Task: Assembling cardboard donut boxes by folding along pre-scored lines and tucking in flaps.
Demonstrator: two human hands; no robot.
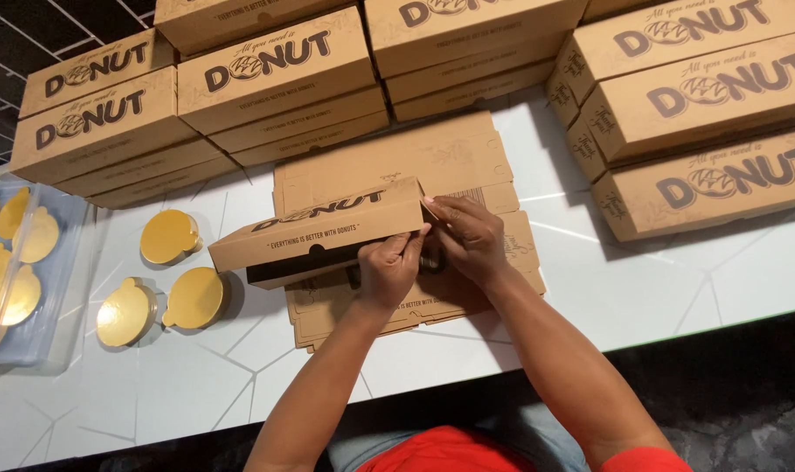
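Fingers (412,243) of the left hand (388,271) are curled around the right end of a long brown cardboard box (323,232), which is held tilted just above a stack of flat, unfolded cardboard sheets (432,162) lying on the white table (659,288). Fingers of the right hand (469,238) are pressed against the same end of the box, bent inward at its corner flap, so both hands are closed on the box and touch each other. A dark opening is seen along the box's lower front edge. Behind the flat sheets, closed brown boxes of the same kind (275,74) are stacked in rows across the back of the table, and more are piled at the right (712,105). To the left of the held box, three round gold cards (170,236) are laid on the table, well apart from the hands. At the far left edge, a clear plastic tub (56,262) is seen with more gold cards inside.
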